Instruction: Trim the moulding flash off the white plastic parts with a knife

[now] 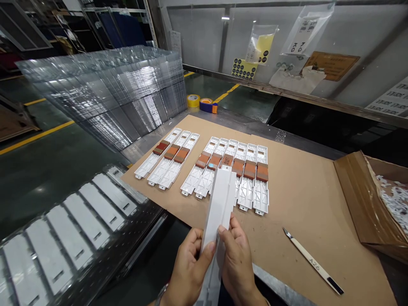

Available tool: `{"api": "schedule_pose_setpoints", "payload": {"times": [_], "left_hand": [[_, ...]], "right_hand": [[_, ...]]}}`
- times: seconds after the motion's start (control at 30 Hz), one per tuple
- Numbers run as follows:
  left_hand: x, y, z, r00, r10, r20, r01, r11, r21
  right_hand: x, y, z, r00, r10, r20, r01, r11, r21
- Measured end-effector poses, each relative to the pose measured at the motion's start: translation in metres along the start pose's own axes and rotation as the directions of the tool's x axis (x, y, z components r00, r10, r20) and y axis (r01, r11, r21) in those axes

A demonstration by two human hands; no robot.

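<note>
Two hands are in use: my left hand point(188, 267) and my right hand point(237, 265) both grip one long white plastic strip point(218, 208), thumbs on its face and fingers curled behind it. The strip has a raised ridge along its length and stands tilted between my hands, above the near edge of the cardboard sheet point(296, 204), its lower end reaching below my grip.

Beyond it, nine white perforated trays point(247, 195) lie side by side on the sheet, in a group of three and a group of six, each with a brown band across it. The strip blocks my view of part of the group of six. To the right of my hands lies a craft knife point(314, 261) marked A26 — white handle, blade pointing away from me. Further right sits an open cardboard box point(357, 182) holding white scraps.

On the left, white panels point(68, 238) rest on a dark rack, and behind them rises a tall stack of clear plastic sheets point(105, 95) — two tape rolls point(200, 103) stand just beyond it.
</note>
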State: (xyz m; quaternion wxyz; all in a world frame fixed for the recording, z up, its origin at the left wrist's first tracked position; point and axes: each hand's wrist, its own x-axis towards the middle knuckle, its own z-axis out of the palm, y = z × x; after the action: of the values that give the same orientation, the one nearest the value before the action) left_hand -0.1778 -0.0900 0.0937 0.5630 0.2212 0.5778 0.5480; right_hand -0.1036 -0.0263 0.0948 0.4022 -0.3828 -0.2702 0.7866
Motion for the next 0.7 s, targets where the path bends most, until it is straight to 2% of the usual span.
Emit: {"api": "schedule_pose_setpoints", "payload": {"times": [0.3, 0.43, 0.57, 0.7], "left_hand": [[0.0004, -0.0007, 0.0010, 1.000, 0.001, -0.027, -0.001, 0.999, -0.036], [0.0005, -0.0020, 0.0022, 0.998, 0.037, -0.041, -0.037, 0.999, 0.002], [0.0004, -0.0037, 0.0048, 0.997, 0.060, -0.041, -0.058, 0.998, 0.035], [0.0006, -0.0076, 0.0056, 0.997, 0.035, -0.063, -0.036, 0.999, -0.003]], "right_hand": [[-0.0006, 0.0007, -0.0030, 0.998, 0.012, 0.061, -0.011, 1.000, -0.017], [0.0002, 0.0035, -0.0038, 0.996, -0.015, 0.087, 0.020, 0.999, -0.049], [0.0040, 0.0069, -0.0011, 0.997, -0.067, 0.042, 0.071, 0.991, -0.114], [0.0083, 0.0083, 0.0008, 0.998, -0.056, -0.040, 0.047, 0.977, -0.210]]}}
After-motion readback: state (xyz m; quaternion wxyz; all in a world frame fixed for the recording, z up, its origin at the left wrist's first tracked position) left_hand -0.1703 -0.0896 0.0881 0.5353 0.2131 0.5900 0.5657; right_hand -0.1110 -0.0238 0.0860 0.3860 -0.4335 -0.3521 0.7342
